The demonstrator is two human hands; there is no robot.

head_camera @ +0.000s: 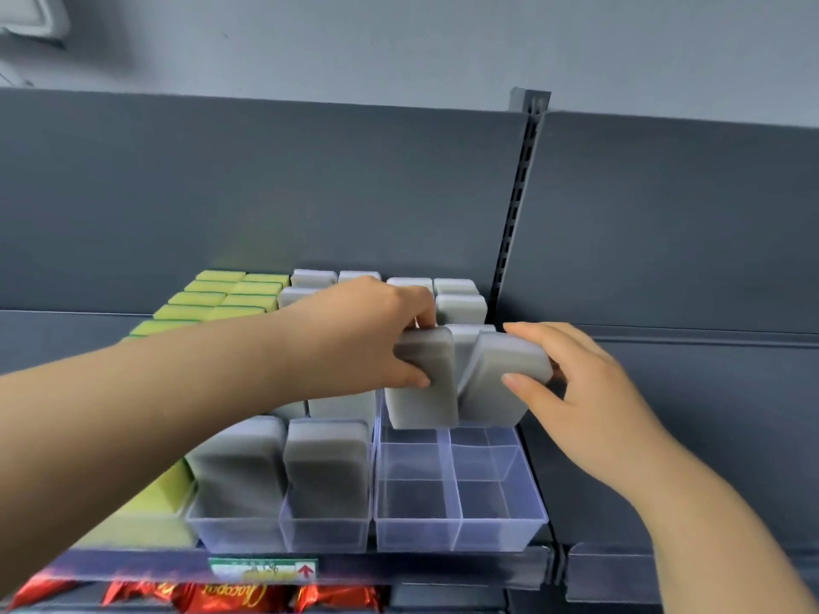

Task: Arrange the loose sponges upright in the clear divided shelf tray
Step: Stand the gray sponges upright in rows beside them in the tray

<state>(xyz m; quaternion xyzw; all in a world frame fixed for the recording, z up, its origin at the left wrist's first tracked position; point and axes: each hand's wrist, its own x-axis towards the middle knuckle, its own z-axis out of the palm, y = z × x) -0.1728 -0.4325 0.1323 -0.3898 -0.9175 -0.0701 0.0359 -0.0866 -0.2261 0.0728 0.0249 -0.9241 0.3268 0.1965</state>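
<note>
Head view looks down on a shelf [443, 565] carrying two see-through trays side by side. At the shelf's right end sits the clear divided tray [416, 536]. Its four front compartments are bare, while the rows toward the back edge hold standing grey sponges [461, 308].

Above the tray's middle the left grip [368, 330] is closed round an upright grey sponge [425, 387], thumb on the near face and fingers over the top. The right grip [576, 383] pinches a tilted grey sponge [498, 387] whose top leans right — the two sponges touch low down. Whether their bottoms are inside a compartment cannot be told.

The neighbouring tray [235, 531] is packed with grey blocks [328, 463] standing on end right up to its front wall. Left of it, yellow-green sponges [212, 296] run in rows toward the back panel [310, 192].

A slotted upright [514, 214] borders the divided tray's right side, near the right grip's fingers — open room lies over the front compartments. Red packets [248, 598] lie below the shelf's front edge, under a price label [263, 569].
</note>
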